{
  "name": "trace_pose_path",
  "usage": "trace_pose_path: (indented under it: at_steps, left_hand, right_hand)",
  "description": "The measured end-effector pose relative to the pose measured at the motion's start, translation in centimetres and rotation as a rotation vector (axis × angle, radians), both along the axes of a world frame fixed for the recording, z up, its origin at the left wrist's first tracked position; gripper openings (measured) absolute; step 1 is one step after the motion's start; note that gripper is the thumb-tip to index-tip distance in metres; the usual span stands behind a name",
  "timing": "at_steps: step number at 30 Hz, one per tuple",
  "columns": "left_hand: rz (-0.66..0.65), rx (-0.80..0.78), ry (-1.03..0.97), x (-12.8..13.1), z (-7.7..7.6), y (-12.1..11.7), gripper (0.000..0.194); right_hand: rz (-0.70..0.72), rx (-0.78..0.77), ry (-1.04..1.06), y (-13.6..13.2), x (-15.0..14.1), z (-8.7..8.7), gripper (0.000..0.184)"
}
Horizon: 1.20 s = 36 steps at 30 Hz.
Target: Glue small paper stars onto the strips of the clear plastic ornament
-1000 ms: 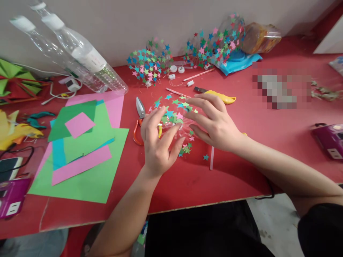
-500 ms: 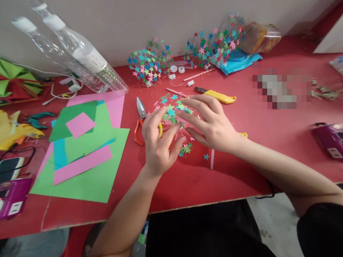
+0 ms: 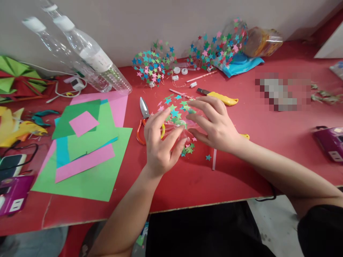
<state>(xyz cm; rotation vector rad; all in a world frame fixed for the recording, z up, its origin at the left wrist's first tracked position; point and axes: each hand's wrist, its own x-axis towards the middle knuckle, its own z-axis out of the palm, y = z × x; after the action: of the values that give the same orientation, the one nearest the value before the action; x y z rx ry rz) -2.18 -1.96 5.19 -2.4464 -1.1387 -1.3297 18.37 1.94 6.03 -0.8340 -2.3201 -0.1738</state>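
Note:
Between my two hands on the red table lies a clear plastic piece dotted with paper stars [image 3: 174, 113], blue, green and pink; its outline is hard to make out. My left hand [image 3: 160, 148] curves over its left side, thumb and forefinger apart. From the right, my right hand [image 3: 214, 125] reaches over it with fingers spread. Whether the fingertips touch the plastic I cannot tell. Loose paper stars [image 3: 189, 148] lie just below the hands. Scissors [image 3: 141, 121] with orange and yellow handles are left of the left hand, which partly hides them.
Coloured paper sheets [image 3: 88, 169] spread on the left, with plastic bottles [image 3: 93, 59] behind. Clear star-covered shapes [image 3: 152, 67] stand by the wall. A yellow cutter [image 3: 222, 99] lies beyond my right hand; a blue packet [image 3: 238, 66] and a jar [image 3: 262, 42] are farther back.
The whole view has shifted slightly, so the table things appear a little farther right. Both hands keep nearly the same pose around the starred plastic.

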Motion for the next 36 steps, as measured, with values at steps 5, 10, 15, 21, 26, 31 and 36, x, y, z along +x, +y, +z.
trace_pose_path:
  at_steps: [5,10,15,21,26,31,36]
  left_hand:
    - [0.014,-0.020,0.016,0.0,-0.3,0.1,0.026]
    - [0.037,-0.060,0.038,0.0,-0.6,0.5,0.039]
    - [0.012,-0.095,0.081,0.0,-0.8,0.6,0.051]
    - [0.045,-0.099,-0.026,-0.2,-0.6,0.3,0.040]
    - [0.055,-0.071,-0.056,-0.4,-0.2,0.2,0.029]
    - [0.074,-0.039,-0.080,-0.6,0.0,-0.2,0.024]
    - [0.141,-0.118,-0.298,-0.9,-0.2,0.0,0.023]
  right_hand:
    - [0.014,0.033,0.030,0.1,0.0,0.0,0.021]
    - [0.055,0.035,0.045,0.1,0.2,-0.2,0.022]
    - [0.106,0.026,0.023,0.0,0.4,-0.4,0.029]
    - [0.102,0.060,0.018,-0.1,0.4,-0.3,0.026]
    - [0.110,0.048,0.032,-0.2,0.4,-0.1,0.026]
    - [0.062,0.022,0.076,-0.3,0.3,0.3,0.035]
    - [0.033,0.028,0.141,-0.5,0.5,0.8,0.040]
